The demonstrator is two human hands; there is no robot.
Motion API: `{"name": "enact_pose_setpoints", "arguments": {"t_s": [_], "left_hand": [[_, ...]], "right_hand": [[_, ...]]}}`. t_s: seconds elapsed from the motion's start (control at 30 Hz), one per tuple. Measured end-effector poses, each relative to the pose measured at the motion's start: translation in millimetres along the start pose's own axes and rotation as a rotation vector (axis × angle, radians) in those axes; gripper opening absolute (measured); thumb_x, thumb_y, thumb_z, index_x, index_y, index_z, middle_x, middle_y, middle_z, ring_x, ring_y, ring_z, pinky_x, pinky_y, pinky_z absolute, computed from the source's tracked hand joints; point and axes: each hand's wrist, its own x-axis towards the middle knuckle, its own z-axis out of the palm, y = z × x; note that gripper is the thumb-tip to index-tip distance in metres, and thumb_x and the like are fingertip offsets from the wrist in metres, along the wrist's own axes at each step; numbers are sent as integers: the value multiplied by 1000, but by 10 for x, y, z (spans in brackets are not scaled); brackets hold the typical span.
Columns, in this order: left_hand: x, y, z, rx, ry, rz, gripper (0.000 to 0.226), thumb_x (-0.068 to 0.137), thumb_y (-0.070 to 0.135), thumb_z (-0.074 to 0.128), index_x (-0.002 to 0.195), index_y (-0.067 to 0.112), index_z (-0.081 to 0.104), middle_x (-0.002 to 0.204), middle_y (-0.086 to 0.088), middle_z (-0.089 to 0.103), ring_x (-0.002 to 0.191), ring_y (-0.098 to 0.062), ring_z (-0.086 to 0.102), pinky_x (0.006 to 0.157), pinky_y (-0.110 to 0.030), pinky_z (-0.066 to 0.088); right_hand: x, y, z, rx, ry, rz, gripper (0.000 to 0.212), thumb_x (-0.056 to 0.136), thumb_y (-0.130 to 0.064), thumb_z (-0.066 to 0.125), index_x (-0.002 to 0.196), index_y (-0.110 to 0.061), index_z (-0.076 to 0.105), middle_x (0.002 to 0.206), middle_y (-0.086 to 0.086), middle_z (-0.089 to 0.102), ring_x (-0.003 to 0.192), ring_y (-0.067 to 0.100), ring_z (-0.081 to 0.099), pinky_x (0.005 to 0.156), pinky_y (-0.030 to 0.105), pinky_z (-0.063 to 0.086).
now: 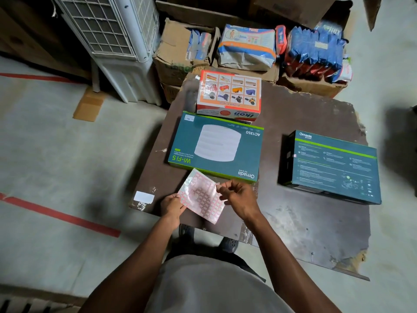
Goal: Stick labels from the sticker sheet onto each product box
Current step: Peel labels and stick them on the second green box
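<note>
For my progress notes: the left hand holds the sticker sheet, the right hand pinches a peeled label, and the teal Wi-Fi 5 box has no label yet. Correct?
Not quite. The head view shows the Wi-Fi 5 box already has a small white label at its far-left corner. The rest stands.

Left hand (172, 205) gripping, right hand (240, 196) pinching.

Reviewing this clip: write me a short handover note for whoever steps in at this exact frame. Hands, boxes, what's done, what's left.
Left hand holds the sticker sheet by its left edge, above the board's near edge.
Right hand pinches a small peeled label at the sheet's upper right edge.
Wi-Fi 5 box: a white label already sits on its far left corner.
Ikon box, behind it, and the dark Omada box, to the right: no sticker visible on the faces shown.
Left: place the peeled label, then cover any boxes not yet labelled.
</note>
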Motion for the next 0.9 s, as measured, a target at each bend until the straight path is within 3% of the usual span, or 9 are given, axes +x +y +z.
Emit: {"name": "enact_pose_setpoints", "arguments": {"t_s": [0.13,0.23,0.3,0.47,0.57,0.7,0.8,0.83,0.9], "left_hand": [[106,-37,-87,417,68,145,29,86,15,69,109,-4,70,102,-23,74,88,-27,66,77,-34,48],[70,58,-89,708,172,300,41,81,27,74,109,-2,67,114,-25,69,109,-42,64,87,-39,50],[46,208,-55,703,208,405,59,82,25,76,133,3,58,136,-21,58,128,-39,53,108,-44,42],[196,747,191,616,141,560,59,87,27,75,140,11,53,139,-16,54,132,-33,47,112,-44,40],[339,1005,339,648,107,508,72,89,37,72,151,15,41,151,-14,47,141,-31,42,116,-48,37],[676,1099,416,703,13,381,90,86,58,66,157,15,31,159,-8,40,145,-30,41,118,-48,36],[829,1084,403,692,-23,347,91,71,71,64,143,18,48,141,-3,61,128,-28,58,109,-45,47],[777,1104,408,674,-30,361,77,76,64,68,136,19,53,133,-1,66,121,-26,63,105,-43,50],[712,1130,412,643,-23,383,51,84,47,75,124,19,60,122,1,71,111,-23,67,98,-38,53]], "right_hand": [[138,60,7,-5,-9,29,15,95,-18,72,90,-3,72,93,8,77,77,19,71,68,32,56],[278,102,-44,-7,11,40,16,95,-20,72,81,-14,69,86,5,74,79,22,68,72,37,56],[397,133,-106,-9,55,39,19,94,-21,74,77,-17,66,83,2,72,78,20,65,76,38,55],[745,134,-290,-43,191,-4,24,90,-24,78,72,-17,64,82,4,75,78,16,68,75,26,51],[1022,239,-400,-111,226,-48,31,88,-31,77,66,-16,61,91,18,74,82,22,68,83,36,54],[1854,1054,-599,-143,266,44,36,71,-59,73,65,-24,67,116,18,67,114,32,65,110,45,46],[1595,698,-574,-53,278,128,28,78,-40,79,66,-18,67,104,10,60,101,30,67,96,32,54],[1397,453,-521,-4,264,140,24,85,-25,78,67,-16,64,97,10,61,88,24,65,83,22,54],[1281,311,-483,27,218,173,19,92,-9,72,76,-12,63,86,8,65,81,19,60,69,17,48]]}}
